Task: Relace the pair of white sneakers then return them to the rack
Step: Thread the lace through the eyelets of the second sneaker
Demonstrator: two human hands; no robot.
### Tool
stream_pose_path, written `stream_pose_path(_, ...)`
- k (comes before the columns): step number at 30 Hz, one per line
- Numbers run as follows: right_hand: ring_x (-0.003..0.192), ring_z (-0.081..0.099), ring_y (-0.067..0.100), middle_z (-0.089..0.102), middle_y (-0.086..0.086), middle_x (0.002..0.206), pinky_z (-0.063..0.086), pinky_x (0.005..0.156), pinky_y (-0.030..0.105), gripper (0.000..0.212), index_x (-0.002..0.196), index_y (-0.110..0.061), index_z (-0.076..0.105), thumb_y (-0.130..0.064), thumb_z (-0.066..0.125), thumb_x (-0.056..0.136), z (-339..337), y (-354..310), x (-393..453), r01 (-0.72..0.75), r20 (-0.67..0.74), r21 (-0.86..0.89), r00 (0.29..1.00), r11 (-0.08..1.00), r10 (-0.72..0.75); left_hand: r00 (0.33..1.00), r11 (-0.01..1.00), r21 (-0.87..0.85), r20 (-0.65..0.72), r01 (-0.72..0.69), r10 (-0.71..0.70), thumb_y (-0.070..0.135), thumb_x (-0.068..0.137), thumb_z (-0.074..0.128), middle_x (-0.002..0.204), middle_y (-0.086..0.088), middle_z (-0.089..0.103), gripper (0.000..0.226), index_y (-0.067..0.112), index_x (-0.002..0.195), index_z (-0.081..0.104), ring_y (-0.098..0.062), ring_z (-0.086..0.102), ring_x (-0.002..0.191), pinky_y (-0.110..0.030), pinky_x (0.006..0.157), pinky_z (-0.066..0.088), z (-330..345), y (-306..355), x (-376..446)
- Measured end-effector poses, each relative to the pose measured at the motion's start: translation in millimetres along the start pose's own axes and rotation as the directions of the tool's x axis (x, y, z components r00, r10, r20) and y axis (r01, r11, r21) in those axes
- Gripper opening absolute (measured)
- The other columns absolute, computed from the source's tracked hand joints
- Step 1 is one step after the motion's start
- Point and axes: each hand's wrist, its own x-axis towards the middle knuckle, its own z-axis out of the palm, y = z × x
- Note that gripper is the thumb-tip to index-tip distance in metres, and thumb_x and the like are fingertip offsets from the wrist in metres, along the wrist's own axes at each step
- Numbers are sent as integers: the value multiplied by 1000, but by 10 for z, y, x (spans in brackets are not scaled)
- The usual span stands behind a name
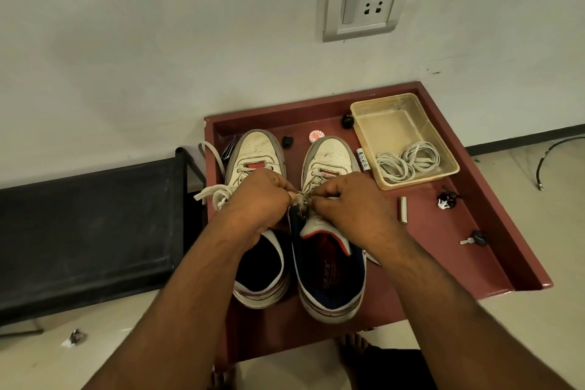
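both hands are covering the middle of the two sneakers, the left hand [258, 199] and right hand [351, 204] pinching a lace [302, 198] over the right sneaker [329, 231], which is lying on the red tray [443, 231] beside the left sneaker [258, 215], toes pointing at the wall.

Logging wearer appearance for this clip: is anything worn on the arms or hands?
Nothing visible. Both forearms are bare with no sleeves in view, and the left hand and right hand show no gloves, watch or bands. Rings cannot be ruled out.
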Motion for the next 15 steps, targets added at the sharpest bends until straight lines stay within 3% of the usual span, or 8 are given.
stream_pose_path(2,89,64,9,72,-16,83,45,95,47,10,85,-35,77,-36,67,85,29,-13,16,4,19,-76,1000,997,-3,1000,1000,0,14,1,-1,-3,97,50,90,-19,70,21,1,97,71,-18,64,66,-26,49,57,-8,-2,8)
stream_pose_path(6,92,62,8,72,-14,88,44,95,44,12,89,-37,76,-38,65,87,40,-23,29,-7,10,-172,1000,985,8,995,981,167,20,-95,93,2,92,62,88,-13,71,15,8,99,74,-28,70,80,-43,73,61,29,-67,54)
stream_pose_path(12,102,60,9,72,-17,99,41,98,42,14,96,-41,75,-44,64,87,11,-11,17,1,-7,-246,1000,969,-3,980,867,467,-5,-173,198,11,97,57,95,-13,70,14,8,99,71,-25,65,83,-36,81,56,35,-2,3)
stream_pose_path(15,105,58,8,71,-18,99,37,92,37,16,98,-43,73,-47,65,86,-30,2,2,-1,5,-277,1000,961,2,960,862,470,-93,-191,264,6,97,49,89,-7,64,17,7,101,65,-24,63,82,-41,81,56,-48,95,-105)
